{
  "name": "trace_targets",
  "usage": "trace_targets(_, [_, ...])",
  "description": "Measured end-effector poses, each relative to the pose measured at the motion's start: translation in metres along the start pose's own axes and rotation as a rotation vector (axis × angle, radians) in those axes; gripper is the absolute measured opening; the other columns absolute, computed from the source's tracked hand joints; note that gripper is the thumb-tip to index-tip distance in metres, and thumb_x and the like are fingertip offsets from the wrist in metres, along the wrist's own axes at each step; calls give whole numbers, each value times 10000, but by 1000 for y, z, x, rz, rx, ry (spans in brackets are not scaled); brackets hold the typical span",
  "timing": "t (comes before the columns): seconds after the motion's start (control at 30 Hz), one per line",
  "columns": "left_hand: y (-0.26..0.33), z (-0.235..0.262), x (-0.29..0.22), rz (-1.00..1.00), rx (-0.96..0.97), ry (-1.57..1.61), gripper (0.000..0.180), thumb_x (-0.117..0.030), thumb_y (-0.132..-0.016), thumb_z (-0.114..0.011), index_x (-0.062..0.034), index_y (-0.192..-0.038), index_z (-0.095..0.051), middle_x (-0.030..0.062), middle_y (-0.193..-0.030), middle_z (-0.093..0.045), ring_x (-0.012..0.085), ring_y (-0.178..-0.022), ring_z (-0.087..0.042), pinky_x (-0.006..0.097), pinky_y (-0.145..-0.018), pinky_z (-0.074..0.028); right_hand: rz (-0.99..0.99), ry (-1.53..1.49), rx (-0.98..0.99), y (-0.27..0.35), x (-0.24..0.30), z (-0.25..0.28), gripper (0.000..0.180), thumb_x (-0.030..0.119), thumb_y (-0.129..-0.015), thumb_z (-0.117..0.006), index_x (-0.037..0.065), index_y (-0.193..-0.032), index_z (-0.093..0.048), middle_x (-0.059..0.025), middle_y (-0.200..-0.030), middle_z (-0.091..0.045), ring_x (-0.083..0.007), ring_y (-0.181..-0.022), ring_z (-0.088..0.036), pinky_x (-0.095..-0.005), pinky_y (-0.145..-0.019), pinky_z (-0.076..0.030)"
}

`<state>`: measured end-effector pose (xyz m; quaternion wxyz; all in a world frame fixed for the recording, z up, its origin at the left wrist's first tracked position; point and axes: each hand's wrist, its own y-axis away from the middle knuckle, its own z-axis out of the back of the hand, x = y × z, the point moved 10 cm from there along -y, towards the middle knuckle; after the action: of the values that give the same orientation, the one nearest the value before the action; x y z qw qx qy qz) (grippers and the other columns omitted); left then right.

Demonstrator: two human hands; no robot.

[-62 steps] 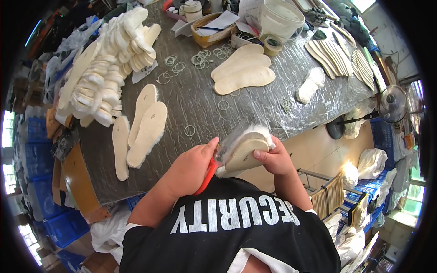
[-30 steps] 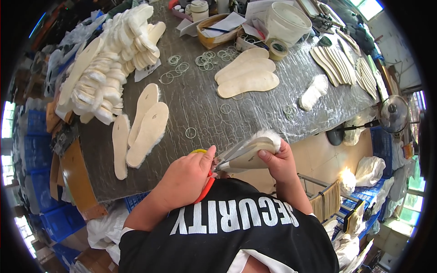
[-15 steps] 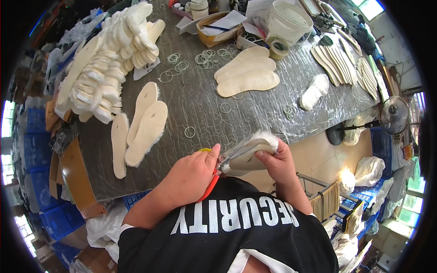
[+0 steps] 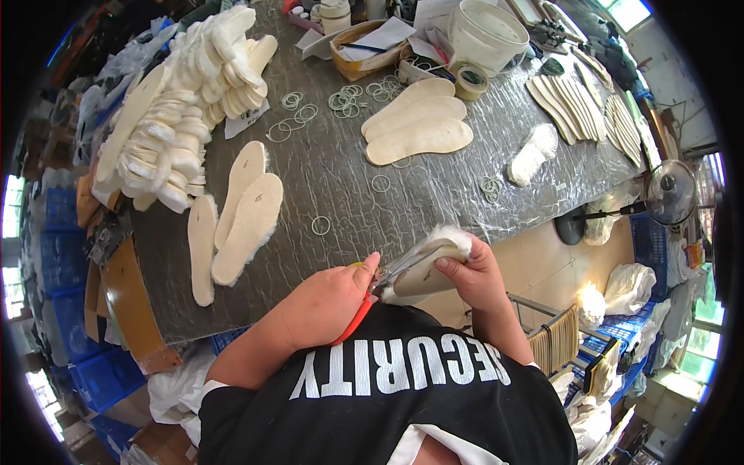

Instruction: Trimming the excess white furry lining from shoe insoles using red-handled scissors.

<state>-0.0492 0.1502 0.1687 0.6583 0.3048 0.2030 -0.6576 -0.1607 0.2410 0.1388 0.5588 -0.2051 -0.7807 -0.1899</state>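
In the head view, the left hand (image 4: 329, 298) was closed around the red handles of a pair of scissors (image 4: 370, 296), with the blades pointing right toward a fleece-lined insole (image 4: 425, 266). The right hand (image 4: 474, 273) pinched that insole between thumb and fingers, holding it on edge just off the near edge of the tabletop (image 4: 341, 186), close in front of the person's chest. The scissor blades met the insole's lower rim; white fluff showed along its upper edge.

On the tabletop to the left lay three loose insoles (image 4: 232, 217) side by side, flat, with fleece edging. Beyond them, along the far left, a large heap of fleece insoles (image 4: 182, 116) was stacked. Near the middle of the far side sat a small pile of tan insoles (image 4: 418, 124), touching one another. Thin rings (image 4: 310, 108) were scattered between the heap and that pile, and one lay alone near the person's side. A roll of tape (image 4: 470, 80) stood beside a white bucket (image 4: 487, 31). A row of flat tan soles (image 4: 581, 97) ran along the right end. A standing fan (image 4: 666, 194) stood on the floor to the right.
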Motion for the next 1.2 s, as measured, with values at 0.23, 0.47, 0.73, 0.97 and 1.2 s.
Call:
trace_targets(0.23, [0,-4,1,18,35,-11,508,-133,-845,-557,103,-1247,-355,191,-824,-569,339,-746,-583,383,-660,-466,-18,24,-19,0,1,-1,242,-13,-826,-580,19,-1066,-573,-21,-963,-619,-89,-895,-560,-248,-793,-455])
trace_targets(0.47, [2,-10,3,56,108,-18,486,-110,-844,-543,106,-1242,-368,204,-812,-587,343,-728,-593,385,-640,-469,-48,37,-12,1,0,-1,247,-21,-819,-577,17,-1062,-577,-19,-941,-626,-85,-876,-564,-244,-780,-458])
trace_targets(0.73, [6,-5,0,-17,-20,-59,510,-106,-837,-544,124,-1249,-351,200,-806,-572,342,-726,-582,384,-658,-470,-82,67,1,1,-1,-8,247,-28,-822,-571,17,-1065,-581,-13,-932,-630,-75,-860,-567,-235,-771,-460])
trace_targets(0.97, [9,-7,6,30,51,-93,511,-91,-834,-526,125,-1257,-338,205,-807,-567,344,-721,-578,391,-649,-465,-104,99,60,0,-3,-16,249,-30,-821,-569,12,-1065,-581,-19,-933,-636,-75,-857,-572,-235,-772,-462])
trace_targets(1.2, [14,-5,10,9,49,-64,547,-113,-833,-556,118,-1271,-323,208,-813,-561,342,-738,-577,389,-661,-463,-177,252,69,-4,-12,-18,226,-11,-811,-573,4,-1036,-593,-23,-876,-642,-70,-810,-568,-241,-739,-462])
